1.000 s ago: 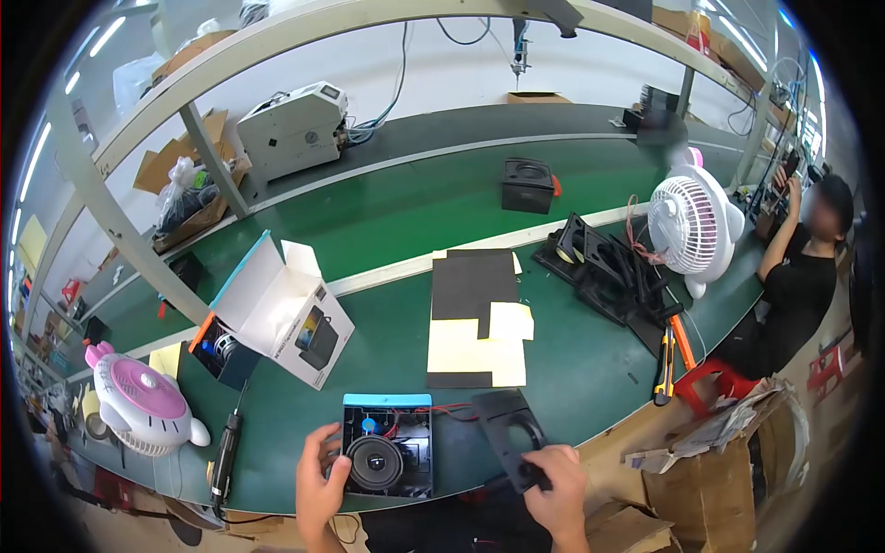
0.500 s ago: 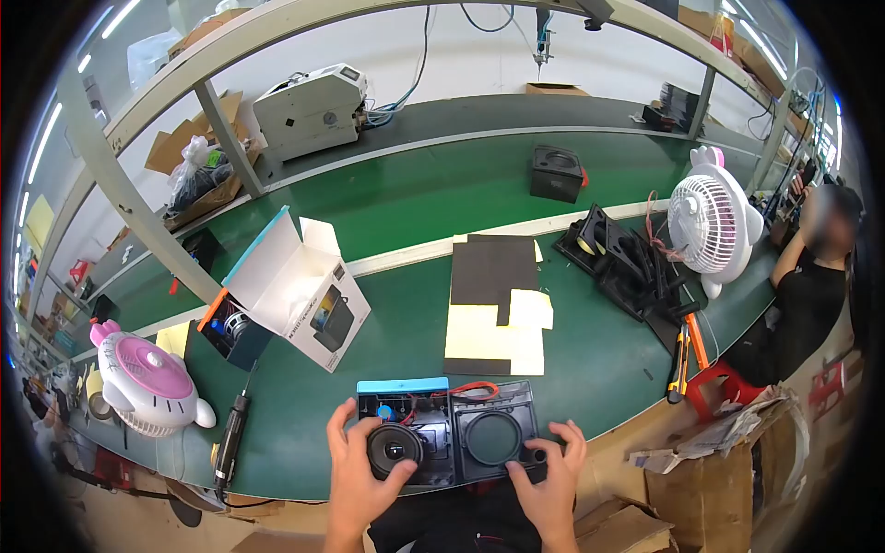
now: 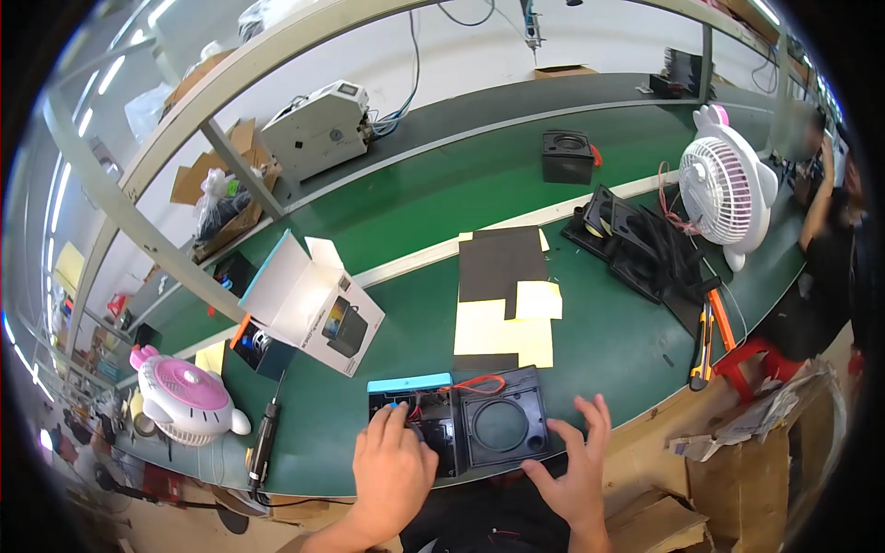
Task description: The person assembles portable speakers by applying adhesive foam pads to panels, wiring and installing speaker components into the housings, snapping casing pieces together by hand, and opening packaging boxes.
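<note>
A black speaker box lies opened in two halves at the table's front edge. Its left half (image 3: 444,444) has a blue strip (image 3: 410,382) along the top and wiring inside. My left hand (image 3: 395,468) reaches over this half from above, fingers bent down into it beside a small blue part. It hides the place of the round speaker driver, so what its fingers grip cannot be made out. The right half, a black front panel (image 3: 536,405) with a large round opening, lies flat. My right hand (image 3: 573,465) is open, thumb and fingers spread at its lower right corner. A red wire (image 3: 481,380) runs between the halves.
Behind are an open printed carton (image 3: 346,336) and dark and yellow sheets (image 3: 502,267). A screwdriver (image 3: 265,442) and a pink-white fan (image 3: 189,396) lie left. Right are black parts (image 3: 636,244), a cutter knife (image 3: 704,346) and another fan (image 3: 724,189). A person sits far right.
My left hand has turned from beside the speaker driver to over it, now covering it. My right hand has shifted slightly off the panel's corner. The camera view has tilted.
</note>
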A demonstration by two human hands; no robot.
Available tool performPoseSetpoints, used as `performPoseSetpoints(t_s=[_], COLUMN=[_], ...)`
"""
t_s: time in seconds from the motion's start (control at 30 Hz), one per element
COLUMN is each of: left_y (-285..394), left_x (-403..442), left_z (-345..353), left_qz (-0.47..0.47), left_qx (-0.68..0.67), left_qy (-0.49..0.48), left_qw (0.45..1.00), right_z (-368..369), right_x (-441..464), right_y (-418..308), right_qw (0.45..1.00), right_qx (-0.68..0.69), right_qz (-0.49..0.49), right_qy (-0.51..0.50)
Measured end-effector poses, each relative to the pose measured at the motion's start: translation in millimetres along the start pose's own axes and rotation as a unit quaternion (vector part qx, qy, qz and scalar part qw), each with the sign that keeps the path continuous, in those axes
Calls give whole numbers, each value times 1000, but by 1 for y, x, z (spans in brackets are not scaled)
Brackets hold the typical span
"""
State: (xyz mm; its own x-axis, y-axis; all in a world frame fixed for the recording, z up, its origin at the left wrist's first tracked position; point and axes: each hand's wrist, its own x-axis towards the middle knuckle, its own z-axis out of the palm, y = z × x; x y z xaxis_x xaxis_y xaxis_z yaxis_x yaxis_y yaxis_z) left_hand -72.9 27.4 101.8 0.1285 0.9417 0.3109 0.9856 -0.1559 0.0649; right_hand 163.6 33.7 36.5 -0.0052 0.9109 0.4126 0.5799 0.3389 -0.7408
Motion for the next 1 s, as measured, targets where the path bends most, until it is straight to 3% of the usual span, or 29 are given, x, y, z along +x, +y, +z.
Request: performPoseSetpoints(t_s=[0.1,0.17,0.2,0.27,0.33,0.37,0.4,0.47,0.53,0.6,0.67,0.73,0.77,0.8,0.87,0.93,1.0], left_y=[-6,-26,-39,-46,-45,-40,-33,-21,6,11,10,28,28,31,32,39,45], left_x=[11,9,4,-2,-11,-17,-22,-39,-46,-67,-84,-70,-72,-68,-62,-65,-69], left_z=[-31,-41,-41,-40,-30,-24,-17,-1,12,21,43,13,12,2,-10,-9,-1], left_qz=[-90,-149,-171,-264,-241,-251,-261,-263,-249,-275,-222,-219,-194,-130,-15,-9,3], left_qx=[-132,-292,-393,-632,-731,-759,-787,-787,-749,-704,-707,-753,-717,-651,-518,-552,-538], left_qy=[0,-26,-42,-34,-23,-13,-3,8,67,-9,-62,-124,-172,-183,-199,-193,-174], left_qw=[987,944,903,728,638,601,559,558,611,655,669,608,647,725,832,812,825], right_z=[-5,-6,-4,-2,-1,1,2,4,14,15,7,3,1,-3,-4,7,12], right_x=[-12,-12,-6,10,21,16,18,20,17,24,42,52,62,71,85,91,90], right_y=[-1,-5,-7,-35,-62,-76,-78,-88,-85,-82,-81,-59,-51,-49,-50,-36,-30], right_qw=[996,986,979,974,970,963,948,953,948,954,969,967,970,967,958,933,915], right_qx=[30,133,173,172,123,214,228,220,220,205,174,149,100,53,-32,-91,-96], right_qz=[-31,-53,-99,-137,-163,-99,-85,-62,8,27,-6,-49,-98,-146,-130,-152,-156], right_qy=[78,81,47,-61,-129,-131,-204,-200,-229,-219,-177,-200,-200,-202,-255,-313,-360])
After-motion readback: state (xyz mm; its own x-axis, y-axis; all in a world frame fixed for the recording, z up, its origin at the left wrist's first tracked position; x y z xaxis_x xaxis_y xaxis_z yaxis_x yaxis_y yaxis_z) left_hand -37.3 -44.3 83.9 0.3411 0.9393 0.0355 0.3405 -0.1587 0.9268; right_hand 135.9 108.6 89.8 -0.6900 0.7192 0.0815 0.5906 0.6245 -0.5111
